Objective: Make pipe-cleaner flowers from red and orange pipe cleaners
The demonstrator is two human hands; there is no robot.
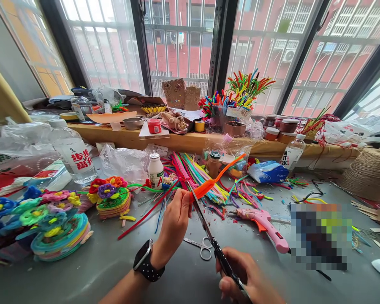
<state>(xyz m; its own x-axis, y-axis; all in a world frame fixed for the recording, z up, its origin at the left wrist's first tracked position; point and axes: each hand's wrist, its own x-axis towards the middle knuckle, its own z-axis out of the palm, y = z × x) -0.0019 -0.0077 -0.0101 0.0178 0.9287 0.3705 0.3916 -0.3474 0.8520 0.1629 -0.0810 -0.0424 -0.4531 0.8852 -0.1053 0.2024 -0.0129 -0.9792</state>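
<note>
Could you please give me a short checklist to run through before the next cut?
1. Big scissors held in the right hand: ok.
2. Orange pipe cleaner gripped by the left hand: ok.
3. Left fingertips well away from the blades: not ok, they are very close.
4. Small scissors set down: ok, lying on the table between the forearms and the stems.
5. Glue gun out of the hands: ok, lying on the table.
6. Glue gun cold: cannot tell.

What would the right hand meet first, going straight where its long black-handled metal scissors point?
Probably the fuzzy orange strip pinched in the left hand, beside the scissors' blades; depth is unclear.
</note>
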